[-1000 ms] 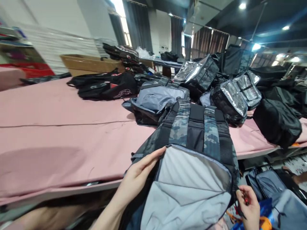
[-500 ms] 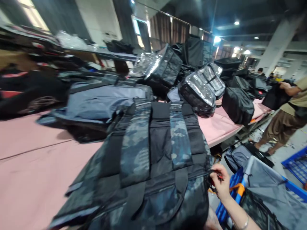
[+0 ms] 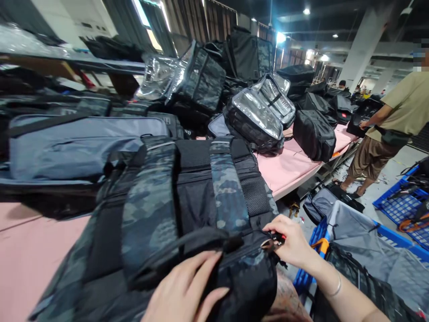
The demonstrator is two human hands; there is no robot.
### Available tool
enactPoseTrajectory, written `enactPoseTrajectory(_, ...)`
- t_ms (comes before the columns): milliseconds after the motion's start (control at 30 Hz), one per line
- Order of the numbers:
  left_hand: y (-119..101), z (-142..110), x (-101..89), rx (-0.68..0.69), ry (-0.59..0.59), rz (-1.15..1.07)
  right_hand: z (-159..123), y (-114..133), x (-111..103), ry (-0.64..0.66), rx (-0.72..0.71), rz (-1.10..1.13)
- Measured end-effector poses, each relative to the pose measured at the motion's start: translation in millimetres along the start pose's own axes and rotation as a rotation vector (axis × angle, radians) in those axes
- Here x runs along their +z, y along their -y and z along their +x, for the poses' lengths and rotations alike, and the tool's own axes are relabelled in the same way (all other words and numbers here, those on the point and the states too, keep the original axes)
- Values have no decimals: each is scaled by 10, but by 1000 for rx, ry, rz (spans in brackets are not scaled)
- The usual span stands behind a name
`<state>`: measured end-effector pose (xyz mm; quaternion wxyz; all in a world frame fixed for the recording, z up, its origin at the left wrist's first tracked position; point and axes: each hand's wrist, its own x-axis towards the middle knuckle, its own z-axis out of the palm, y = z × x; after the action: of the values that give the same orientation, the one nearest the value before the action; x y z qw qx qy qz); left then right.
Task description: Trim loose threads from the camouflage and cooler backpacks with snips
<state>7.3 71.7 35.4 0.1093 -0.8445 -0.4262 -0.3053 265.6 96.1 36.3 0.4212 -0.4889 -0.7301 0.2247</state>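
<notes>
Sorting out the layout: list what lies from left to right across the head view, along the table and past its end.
Grey bag → camo backpack → silver-fronted bag → black bag → person in a tan shirt → blue crate.

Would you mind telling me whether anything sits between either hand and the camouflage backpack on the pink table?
Nothing visible does. The left hand lies flat on the camouflage backpack, and the right hand pinches a small tool against its top edge.

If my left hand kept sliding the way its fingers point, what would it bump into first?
Probably the black carry handle on the camouflage backpack; the left hand lies flat just below it, though depth is unclear.
</notes>
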Motion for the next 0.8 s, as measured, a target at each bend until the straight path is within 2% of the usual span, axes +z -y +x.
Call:
enactPoseTrajectory(67,6,64,21,76,-12,102,46,58,14,11,8,20)
enactPoseTrajectory(200,-72,61,121,65,-100,152,31,67,58,-42,163,177)
enactPoseTrajectory(267,-103,33,175,49,-173,162,-20,40,38,-128,253,264)
enactPoseTrajectory(333,-119,29,212,56,-264,146,-85,-34,-17,-297,335,330)
enactPoseTrajectory(367,-125,42,220,65,-303,125,-123,-104,-44,-379,381,373)
enactPoseTrajectory(467,-150,148,197,90,-353,97,-283,-484,-20,-497,563,619)
enactPoseTrajectory(567,-183,293,136,112,-371,129,-552,-1041,247,-530,763,739)
enactPoseTrajectory(600,-193,328,118,120,-362,130,-660,-1226,368,-506,846,721)
enactPoseTrajectory(667,-211,341,100,133,-318,118,-861,-1532,583,-365,1033,635)
enactPoseTrajectory(733,-231,250,118,120,-245,92,-982,-1703,689,-234,1053,580)
enactPoseTrajectory(800,-252,35,159,98,-224,54,-981,-1723,648,-209,1002,446)
